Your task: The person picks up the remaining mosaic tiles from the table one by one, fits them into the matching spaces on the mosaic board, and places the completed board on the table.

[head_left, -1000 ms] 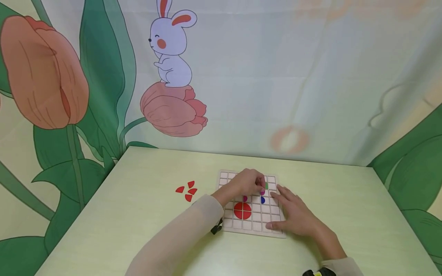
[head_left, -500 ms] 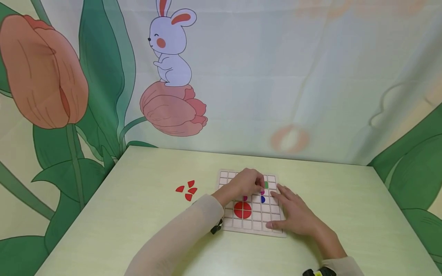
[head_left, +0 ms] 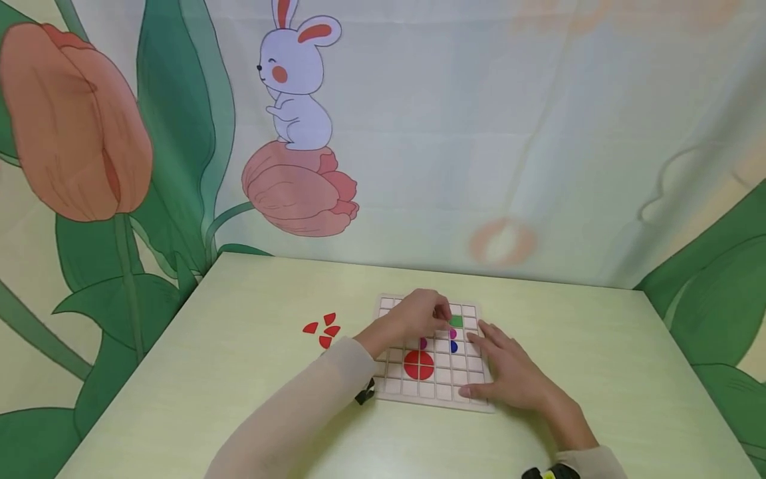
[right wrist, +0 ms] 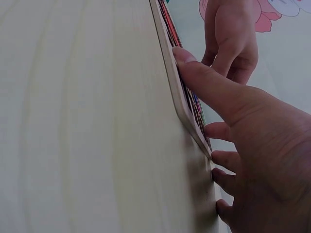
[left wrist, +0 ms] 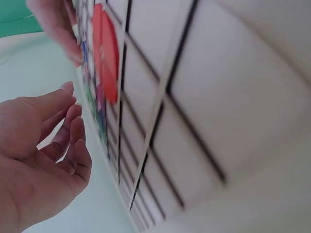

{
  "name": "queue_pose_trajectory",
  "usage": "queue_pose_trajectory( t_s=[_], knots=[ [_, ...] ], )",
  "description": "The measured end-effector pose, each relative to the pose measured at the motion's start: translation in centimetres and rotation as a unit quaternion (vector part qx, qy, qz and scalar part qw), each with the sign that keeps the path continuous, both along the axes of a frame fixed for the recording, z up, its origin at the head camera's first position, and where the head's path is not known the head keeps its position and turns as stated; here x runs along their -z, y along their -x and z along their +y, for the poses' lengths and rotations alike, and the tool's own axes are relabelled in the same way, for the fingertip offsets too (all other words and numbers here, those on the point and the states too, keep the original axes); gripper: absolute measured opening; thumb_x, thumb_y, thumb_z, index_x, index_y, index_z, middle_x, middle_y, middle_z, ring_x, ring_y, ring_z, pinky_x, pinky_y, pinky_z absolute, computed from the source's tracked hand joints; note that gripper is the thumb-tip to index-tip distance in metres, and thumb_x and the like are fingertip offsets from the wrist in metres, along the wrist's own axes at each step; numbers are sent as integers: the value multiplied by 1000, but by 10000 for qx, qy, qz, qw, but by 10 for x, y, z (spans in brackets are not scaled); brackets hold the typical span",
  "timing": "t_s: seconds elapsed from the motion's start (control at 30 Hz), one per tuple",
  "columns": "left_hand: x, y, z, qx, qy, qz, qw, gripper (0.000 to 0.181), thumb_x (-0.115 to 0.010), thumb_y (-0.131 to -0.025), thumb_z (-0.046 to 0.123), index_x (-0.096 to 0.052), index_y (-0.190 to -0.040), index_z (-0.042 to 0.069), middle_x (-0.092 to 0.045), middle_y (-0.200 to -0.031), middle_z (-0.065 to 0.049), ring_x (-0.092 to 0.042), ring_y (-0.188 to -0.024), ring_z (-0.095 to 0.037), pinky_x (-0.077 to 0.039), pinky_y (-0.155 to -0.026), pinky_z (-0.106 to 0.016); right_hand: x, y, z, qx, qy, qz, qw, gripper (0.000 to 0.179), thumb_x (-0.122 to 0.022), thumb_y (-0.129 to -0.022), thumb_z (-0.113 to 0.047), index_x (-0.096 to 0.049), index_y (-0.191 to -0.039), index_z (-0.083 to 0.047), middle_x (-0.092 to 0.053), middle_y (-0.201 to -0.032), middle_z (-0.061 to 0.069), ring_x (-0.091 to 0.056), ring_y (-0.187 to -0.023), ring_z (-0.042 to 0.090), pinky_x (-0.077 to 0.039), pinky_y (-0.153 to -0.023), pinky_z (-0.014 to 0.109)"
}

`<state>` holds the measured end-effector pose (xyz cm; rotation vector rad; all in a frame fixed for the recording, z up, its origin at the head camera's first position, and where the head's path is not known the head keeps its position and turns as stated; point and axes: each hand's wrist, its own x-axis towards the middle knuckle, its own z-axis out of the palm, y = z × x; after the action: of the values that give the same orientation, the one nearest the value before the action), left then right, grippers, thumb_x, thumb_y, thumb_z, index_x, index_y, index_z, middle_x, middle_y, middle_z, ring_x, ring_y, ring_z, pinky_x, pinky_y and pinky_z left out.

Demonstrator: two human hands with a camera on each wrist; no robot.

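A square board (head_left: pixel 443 392) with a raised grid lies on the table. On it are a red circle (head_left: pixel 419 365) made of quarter pieces, a blue piece (head_left: pixel 453 346), two magenta pieces (head_left: pixel 453 333) and a green patch (head_left: pixel 457 320). My left hand (head_left: pixel 415 316) hovers over the far part of the board, beside the green patch. Its fingers curl loosely in the left wrist view, thumb tip close to the index fingertip, and I see nothing between them. My right hand (head_left: pixel 511 369) rests spread along the board's right edge, thumb (right wrist: pixel 187 60) on the near corner area.
Several loose red quarter pieces (head_left: pixel 326 330) lie on the pale table (head_left: pixel 263 299) left of the board. Behind the table hangs a printed cloth (head_left: pixel 449 133) with a rabbit and tulips.
My left hand has shifted slightly left, showing more of the green patch. My right hand stays at the board's edge, and the loose red pieces lie as before.
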<state>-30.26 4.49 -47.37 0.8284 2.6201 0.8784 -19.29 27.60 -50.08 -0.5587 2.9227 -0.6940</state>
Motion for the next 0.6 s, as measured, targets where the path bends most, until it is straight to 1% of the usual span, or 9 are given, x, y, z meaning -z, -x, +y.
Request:
queue_pose_trajectory(
  t_s=[0.1, 0.17, 0.27, 0.33, 0.4, 0.47, 0.6],
  knots=[
    [-6, 2, -16, 37, -54, 141, 9999, 18, -79, -98, 22, -75, -112, 12, -65, -96, 7, -59, -90, -12, -52, -81, -21, 1, 1, 0, 30, -20, -38, 10000, 110, -81, -78, -73, -45, -161, -11, -23, -174, 16, -18, -159, 45, -20, -122, 70],
    [-12, 1, -32, -2, -110, 202, 9997, 23, -79, -98, 23, -75, -117, 10, -65, -99, 6, -60, -93, -14, -52, -83, -23, 2, 2, -1, 55, -56, -47, 10000, 110, -81, -77, -73, -45, -161, -12, -22, -174, 15, -18, -159, 44, -21, -122, 69],
    [-21, 1, -57, -159, -218, 256, 9993, 27, -79, -98, 21, -74, -121, 7, -65, -103, 3, -60, -99, -17, -53, -88, -29, 1, 2, -2, 84, -115, -42, 9999, 110, -82, -77, -72, -44, -162, -13, -22, -174, 14, -17, -159, 44, -20, -122, 68],
    [-24, 1, -75, -280, -252, 290, 9989, 28, -80, -98, 21, -74, -121, 6, -66, -104, 2, -61, -102, -20, -53, -91, -33, 1, 3, -2, 83, -136, -22, 9999, 110, -82, -77, -72, -45, -161, -12, -22, -174, 15, -17, -159, 44, -19, -123, 68],
    [-25, 2, -93, -420, -218, 342, 9983, 30, -80, -97, 21, -74, -121, 5, -66, -105, 0, -61, -103, -21, -53, -92, -35, 0, 3, -1, 87, -144, -5, 9999, 109, -83, -77, -71, -45, -161, -11, -23, -174, 15, -17, -159, 44, -19, -123, 67],
    [-23, 3, -111, -590, -162, 380, 9974, 31, -82, -96, 22, -74, -121, 5, -66, -105, -1, -62, -104, -22, -54, -92, -36, 0, 3, -1, 82, -154, -1, 9998, 110, -82, -77, -71, -45, -161, -11, -23, -174, 15, -17, -159, 44, -20, -123, 67],
    [-18, 0, -148, -1058, -57, 172, 9942, 33, -82, -96, 23, -73, -123, 6, -66, -107, -2, -62, -104, -23, -55, -89, -35, 0, 1, -1, 60, -99, 7, 9999, 110, -82, -77, -71, -45, -161, -10, -23, -174, 16, -18, -159, 45, -21, -122, 68]
  ],
)
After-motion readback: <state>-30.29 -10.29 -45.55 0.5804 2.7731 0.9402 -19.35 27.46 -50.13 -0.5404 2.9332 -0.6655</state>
